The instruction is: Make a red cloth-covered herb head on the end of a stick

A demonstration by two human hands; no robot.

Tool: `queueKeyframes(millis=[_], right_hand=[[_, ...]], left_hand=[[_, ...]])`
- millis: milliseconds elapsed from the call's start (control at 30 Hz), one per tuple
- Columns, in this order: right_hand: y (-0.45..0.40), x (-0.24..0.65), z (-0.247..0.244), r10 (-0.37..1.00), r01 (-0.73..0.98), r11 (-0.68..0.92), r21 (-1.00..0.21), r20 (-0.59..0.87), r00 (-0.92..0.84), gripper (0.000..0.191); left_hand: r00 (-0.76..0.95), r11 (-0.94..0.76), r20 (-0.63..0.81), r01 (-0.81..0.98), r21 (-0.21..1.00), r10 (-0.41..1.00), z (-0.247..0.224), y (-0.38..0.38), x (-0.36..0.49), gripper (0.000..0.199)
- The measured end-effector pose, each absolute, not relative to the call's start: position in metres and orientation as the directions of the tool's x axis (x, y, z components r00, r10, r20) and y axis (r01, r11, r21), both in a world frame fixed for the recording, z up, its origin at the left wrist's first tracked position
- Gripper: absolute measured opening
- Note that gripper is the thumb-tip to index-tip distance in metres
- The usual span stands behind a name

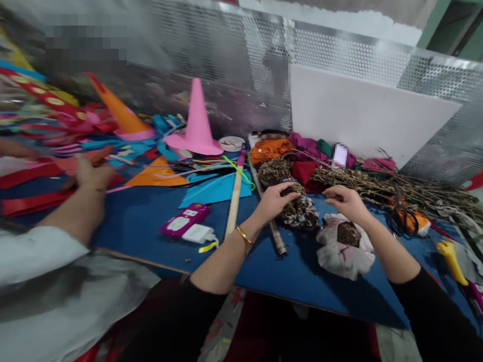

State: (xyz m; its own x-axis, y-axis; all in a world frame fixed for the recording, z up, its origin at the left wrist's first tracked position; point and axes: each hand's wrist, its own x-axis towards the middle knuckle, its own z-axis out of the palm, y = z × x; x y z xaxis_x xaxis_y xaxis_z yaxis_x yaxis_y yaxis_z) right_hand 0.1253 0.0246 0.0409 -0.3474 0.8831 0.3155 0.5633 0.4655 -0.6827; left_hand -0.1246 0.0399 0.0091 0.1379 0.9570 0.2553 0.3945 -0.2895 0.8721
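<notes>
1. On the blue desk before you, a patterned cloth bundle filled with dried plant bits lies under your left hand.
2. Your left grip is curved over those bits, thumb and fingers touching them; you cannot tell from this view whether it clasps any.
3. Your right hand is raised above the far edge of a white cloth, which lies gathered around more dried bits.
4. Your right grip has its fingertips drawn close together; whether something small sits between them, you cannot tell.
5. Beyond both hands you have a heap of dried stalks, with black-handled scissors to the right of the white cloth.
6. Left of your left hand, a wooden stick lies near a purple box.
7. Farther left, a co-worker's hand is among red strips.
</notes>
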Motion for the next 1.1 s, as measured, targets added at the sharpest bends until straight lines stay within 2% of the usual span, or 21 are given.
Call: queueKeyframes(millis=[100, 200, 367, 467, 733, 933, 1100], right_hand=[[-0.015, 0.161, 0.045, 0.892, 0.545, 0.445, -0.711, 0.405, -0.2, 0.018], [-0.059, 0.189, 0.028, 0.884, 0.576, 0.404, -0.71, 0.465, -0.047, 0.016], [-0.11, 0.198, -0.022, 0.894, 0.598, 0.276, -0.752, 0.429, 0.126, 0.017], [-0.121, 0.191, -0.039, 0.898, 0.623, 0.257, -0.738, 0.421, 0.128, 0.023], [-0.118, 0.185, -0.05, 0.915, 0.67, 0.234, -0.704, 0.392, 0.093, 0.027], [-0.116, 0.185, -0.053, 0.914, 0.694, 0.229, -0.682, 0.396, 0.088, 0.029], [-0.117, 0.187, -0.048, 0.916, 0.704, 0.235, -0.67, 0.395, 0.07, 0.029]], left_hand=[[0.234, -0.334, 0.26, 0.383, 0.861, 0.937, 0.025, 0.019, -0.1, 0.046], [0.369, -0.451, 0.312, 0.391, 0.803, 0.876, 0.036, -0.005, -0.064, 0.037], [0.631, -0.698, 0.336, 0.501, 0.511, 0.699, 0.025, -0.032, -0.01, 0.028], [0.696, -0.76, 0.321, 0.522, 0.387, 0.642, 0.009, -0.039, 0.003, 0.029], [0.746, -0.8, 0.289, 0.568, 0.194, 0.6, -0.014, -0.048, 0.008, 0.043], [0.766, -0.809, 0.261, 0.566, 0.159, 0.588, -0.024, -0.055, 0.019, 0.05], [0.759, -0.815, 0.301, 0.556, 0.164, 0.578, -0.029, -0.057, 0.02, 0.052]])
